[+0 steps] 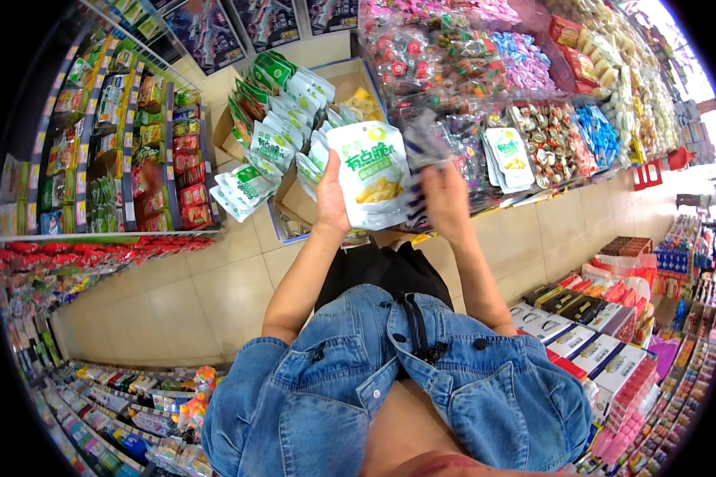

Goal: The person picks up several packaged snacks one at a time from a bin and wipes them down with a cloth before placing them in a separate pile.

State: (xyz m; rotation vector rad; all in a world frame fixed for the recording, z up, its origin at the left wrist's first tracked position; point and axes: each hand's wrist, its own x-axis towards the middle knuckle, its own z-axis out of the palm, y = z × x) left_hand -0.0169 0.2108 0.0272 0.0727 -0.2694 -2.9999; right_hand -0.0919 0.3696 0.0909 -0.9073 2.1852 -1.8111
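My left hand (333, 200) grips a white snack pouch (375, 164) by its left edge, thumb on the printed front. The pouch faces me and bears green writing and a picture of yellow chips. A grey cloth with dark stripes (420, 140) hangs at the pouch's right side, blurred by motion. My right hand (447, 200) is closed around that cloth. Behind the held pouch, an open cardboard box (289, 200) holds rows of similar pouches (283, 116), mostly white and green. Some pouches (244, 189) lean out over its left front side.
Bins of wrapped sweets (471, 65) fill the upper right, with white pouches (510, 158) lying at their front edge. A snack shelf (125, 149) stands left. Stacked cartons (585, 346) are at lower right, and tiled floor (215, 298) runs between the displays.
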